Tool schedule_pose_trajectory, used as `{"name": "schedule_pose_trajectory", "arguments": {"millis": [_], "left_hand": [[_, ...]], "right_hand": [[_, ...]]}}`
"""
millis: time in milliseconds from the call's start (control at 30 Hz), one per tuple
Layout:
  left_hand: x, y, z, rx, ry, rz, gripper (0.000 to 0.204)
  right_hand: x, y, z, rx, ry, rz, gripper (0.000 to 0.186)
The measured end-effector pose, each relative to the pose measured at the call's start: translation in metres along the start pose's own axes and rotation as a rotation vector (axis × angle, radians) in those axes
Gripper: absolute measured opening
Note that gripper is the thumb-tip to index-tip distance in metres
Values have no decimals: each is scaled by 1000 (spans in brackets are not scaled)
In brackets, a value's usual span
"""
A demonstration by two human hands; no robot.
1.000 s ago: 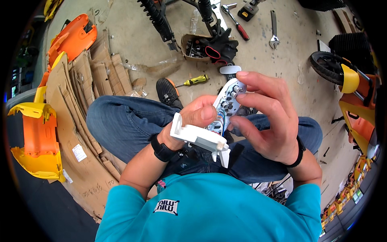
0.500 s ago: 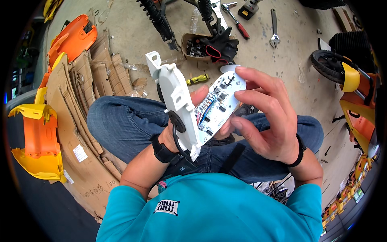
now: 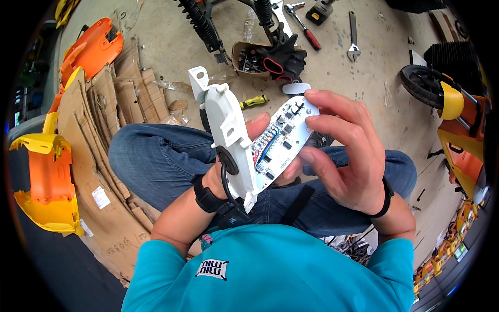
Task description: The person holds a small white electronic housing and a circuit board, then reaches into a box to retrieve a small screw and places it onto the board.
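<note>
Fingers (image 3: pixel 333 129) on white circuit board (image 3: pixel 284 139)

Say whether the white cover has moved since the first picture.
Yes: against the yellow screwdriver, the white cover has swung toward the picture's upper left.

1. Two bare hands (image 3: pixel 353 148)
2. One white plastic housing (image 3: pixel 228 114)
3. One white oblong circuit board (image 3: pixel 286 151)
4. One yellow-handled screwdriver (image 3: pixel 254 101)
5. One silver steel adjustable wrench (image 3: pixel 353 37)
6. One red-handled metal ratchet (image 3: pixel 312 39)
7. Two black coil-spring shock absorbers (image 3: pixel 200 23)
</note>
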State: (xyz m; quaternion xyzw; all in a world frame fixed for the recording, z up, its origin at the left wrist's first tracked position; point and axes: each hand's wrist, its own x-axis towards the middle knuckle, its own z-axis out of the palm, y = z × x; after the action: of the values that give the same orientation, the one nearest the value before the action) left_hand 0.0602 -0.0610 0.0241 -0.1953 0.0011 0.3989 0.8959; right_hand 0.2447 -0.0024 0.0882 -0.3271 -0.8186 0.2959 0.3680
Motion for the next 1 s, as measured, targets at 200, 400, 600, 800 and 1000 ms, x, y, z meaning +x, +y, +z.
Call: {"name": "schedule_pose_trajectory", "arguments": {"millis": [200, 400, 600, 800, 1000], "left_hand": [[2, -1, 10, 129, 52, 21, 51], [3, -2, 3, 125, -45, 11, 50], [2, -4, 5, 51, 13, 6, 50], [7, 0, -7, 150, -77, -2, 52], [7, -2, 5, 178, -40, 19, 55]], "right_hand": [[0, 2, 0, -5, -2, -4, 38], [0, 2, -1, -18, -46, 0, 40], [0, 2, 2, -8, -7, 9, 41], [0, 2, 2, -6, -7, 11, 41], [1, 1, -3, 0, -7, 33, 38]]}}
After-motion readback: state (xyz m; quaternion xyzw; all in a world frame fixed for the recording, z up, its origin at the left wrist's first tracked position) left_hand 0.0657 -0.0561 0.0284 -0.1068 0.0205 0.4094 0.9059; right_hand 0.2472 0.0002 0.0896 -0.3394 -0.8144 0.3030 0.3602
